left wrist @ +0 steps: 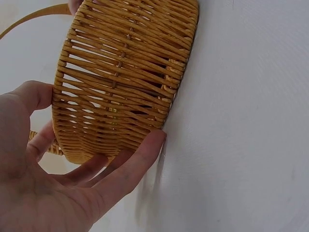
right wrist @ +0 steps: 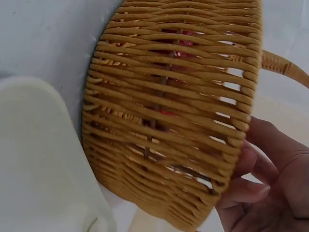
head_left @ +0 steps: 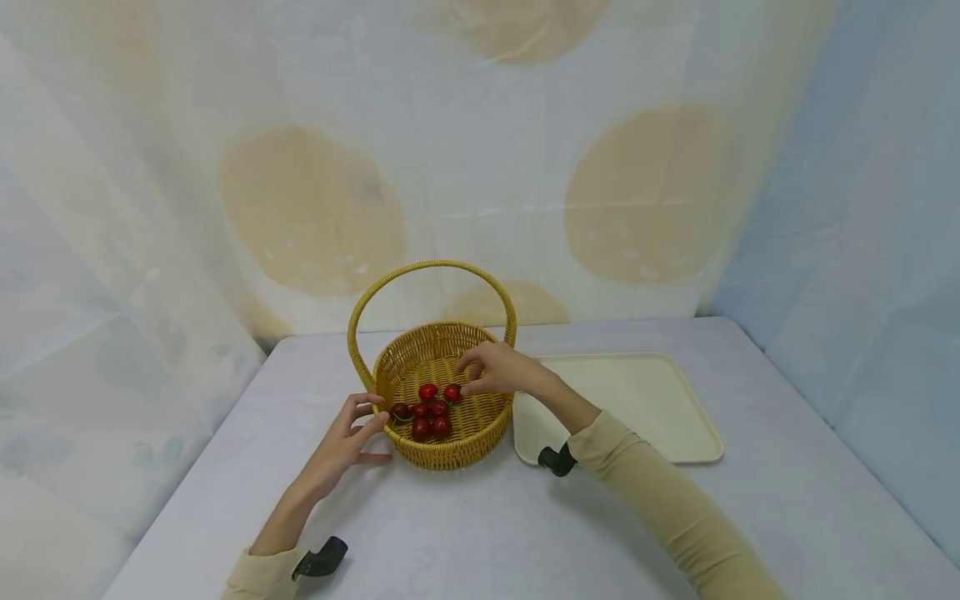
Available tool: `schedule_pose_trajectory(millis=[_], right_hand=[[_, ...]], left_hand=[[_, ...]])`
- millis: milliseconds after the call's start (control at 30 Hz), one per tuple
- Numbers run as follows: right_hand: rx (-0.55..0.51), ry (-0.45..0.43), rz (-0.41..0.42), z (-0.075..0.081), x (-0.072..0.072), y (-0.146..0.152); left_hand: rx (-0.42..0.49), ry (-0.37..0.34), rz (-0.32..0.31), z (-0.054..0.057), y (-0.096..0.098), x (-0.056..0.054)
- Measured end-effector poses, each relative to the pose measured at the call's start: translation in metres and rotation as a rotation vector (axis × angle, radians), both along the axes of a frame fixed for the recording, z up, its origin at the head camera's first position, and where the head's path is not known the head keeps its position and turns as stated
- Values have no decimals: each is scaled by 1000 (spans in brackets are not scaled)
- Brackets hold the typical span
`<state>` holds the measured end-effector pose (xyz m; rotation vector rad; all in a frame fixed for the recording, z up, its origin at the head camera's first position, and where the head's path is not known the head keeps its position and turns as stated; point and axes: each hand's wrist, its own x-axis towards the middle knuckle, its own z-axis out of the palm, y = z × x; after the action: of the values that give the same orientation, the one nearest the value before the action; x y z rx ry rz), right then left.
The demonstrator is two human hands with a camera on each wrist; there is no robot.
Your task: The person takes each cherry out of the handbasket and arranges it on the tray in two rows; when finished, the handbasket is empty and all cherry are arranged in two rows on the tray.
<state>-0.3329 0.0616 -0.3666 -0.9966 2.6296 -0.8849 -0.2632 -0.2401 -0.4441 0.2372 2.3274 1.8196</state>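
A round yellow-brown wicker basket (head_left: 450,457) with a tall arched handle stands on the table. Several glossy dark red cherries (head_left: 422,428) lie inside, mostly toward its left and front. My left hand (head_left: 341,446) holds the basket's left side; in the left wrist view, the thumb meets the rim and the other fingers (left wrist: 130,171) curve along the woven wall. Over the right rim reaches my right hand (head_left: 501,368), bent fingers inside the basket. Its thumb is at the rightmost cherry (head_left: 453,393), with a gap between thumb and forefinger. In the right wrist view, wicker partly hides the fingertips.
A cream rectangular tray (head_left: 637,392) lies right of the basket, partly under my right forearm. A thin green strand (right wrist: 91,224) shows over the tray in the right wrist view. Patterned cloth (head_left: 480,183) hangs behind the pale table (head_left: 465,533).
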Motion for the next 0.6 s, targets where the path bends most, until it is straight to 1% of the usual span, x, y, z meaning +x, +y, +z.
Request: schedule_pose_trajectory(millis=[133,333,500,600], right_hand=[[17,-28,-13,-7,-8,-9],[38,-105,-27,-19,-18,-19],[73,-115,-50,-23,-23,-25],[87,-140,-70,-24,-25,-28]], left_hand=[[1,1,0,0,0,-1],[-3,-4,9,0,-1,0],[-1,0,9,-1,-2,0],[8,2,3,-2,-2,0]])
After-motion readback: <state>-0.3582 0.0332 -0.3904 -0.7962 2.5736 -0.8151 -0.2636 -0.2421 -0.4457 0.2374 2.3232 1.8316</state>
